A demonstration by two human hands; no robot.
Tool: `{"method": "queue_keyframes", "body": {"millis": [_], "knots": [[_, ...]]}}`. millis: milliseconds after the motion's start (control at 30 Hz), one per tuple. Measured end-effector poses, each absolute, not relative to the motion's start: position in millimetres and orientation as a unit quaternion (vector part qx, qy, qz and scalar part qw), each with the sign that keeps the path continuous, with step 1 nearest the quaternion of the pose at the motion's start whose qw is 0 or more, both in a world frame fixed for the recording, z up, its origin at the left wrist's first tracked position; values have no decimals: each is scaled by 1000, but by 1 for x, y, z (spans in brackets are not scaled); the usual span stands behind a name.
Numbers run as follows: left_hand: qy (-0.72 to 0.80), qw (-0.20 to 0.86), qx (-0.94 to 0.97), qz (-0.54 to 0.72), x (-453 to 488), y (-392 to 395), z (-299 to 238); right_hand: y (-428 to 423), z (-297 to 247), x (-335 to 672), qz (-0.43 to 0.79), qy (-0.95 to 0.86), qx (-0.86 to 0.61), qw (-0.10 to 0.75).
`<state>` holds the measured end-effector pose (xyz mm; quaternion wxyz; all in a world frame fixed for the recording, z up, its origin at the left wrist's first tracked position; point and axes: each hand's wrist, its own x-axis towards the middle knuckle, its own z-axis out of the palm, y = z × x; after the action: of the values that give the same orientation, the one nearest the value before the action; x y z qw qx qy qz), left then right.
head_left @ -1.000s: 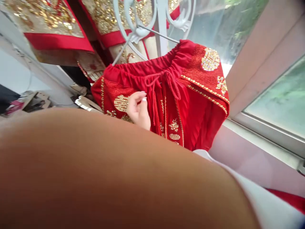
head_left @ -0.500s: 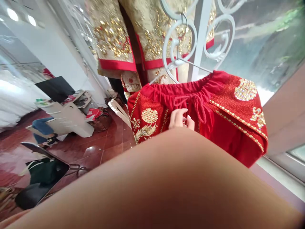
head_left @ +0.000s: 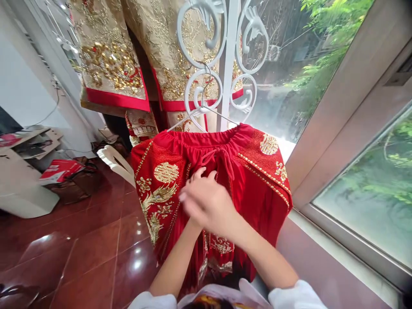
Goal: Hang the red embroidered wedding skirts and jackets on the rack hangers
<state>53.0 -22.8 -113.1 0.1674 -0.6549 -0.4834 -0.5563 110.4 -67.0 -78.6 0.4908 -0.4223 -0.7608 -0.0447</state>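
A red skirt (head_left: 257, 201) with gold embroidery and beaded edges hangs from a thin wire hanger (head_left: 203, 105). Its gathered waist carries a tied red drawstring (head_left: 227, 161) at the front. Both hands are at the skirt's front, just below the bow. My right hand (head_left: 209, 204) crosses over the left one and is smeared by motion, so its grip does not show. Behind it, my left hand (head_left: 200, 172) is mostly covered; only curled fingertips that seem to be its own show against the red cloth. Whether they pinch the fabric is hidden.
The hanger hooks onto a white scrollwork metal rack (head_left: 222, 64). Cream and gold sequinned garments (head_left: 112, 64) hang behind. At right is a framed window (head_left: 380, 206); at left, a white desk (head_left: 22, 180), a brown bag (head_left: 79, 184) and a red box (head_left: 59, 169) stand on the tiled floor.
The view has swung to the right and back from the skirt. An arm that filled the foreground has drawn down, and both forearms now show, hands crossed before the skirt.
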Motion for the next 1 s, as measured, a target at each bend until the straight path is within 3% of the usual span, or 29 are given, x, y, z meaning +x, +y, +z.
{"method": "queue_keyframes", "body": {"millis": [167,300,433,533,633,1000], "knots": [[-473,229,-635,-566,48,-12,-119,-44,-72,138,-50,-645,-532,546],[-446,188,-668,-565,37,-12,-112,-26,-76,139,-67,-610,-608,504],[-407,106,-695,-583,18,-24,-98,-25,-81,148,-73,-593,-569,564],[-413,113,-685,-590,11,-35,-93,-30,-84,154,-42,-555,-533,637],[-443,136,-682,-566,15,-40,-98,-33,-92,152,-63,-562,-498,658],[-449,152,-653,-591,30,-33,-114,-40,-97,124,-177,-589,-634,469]]}}
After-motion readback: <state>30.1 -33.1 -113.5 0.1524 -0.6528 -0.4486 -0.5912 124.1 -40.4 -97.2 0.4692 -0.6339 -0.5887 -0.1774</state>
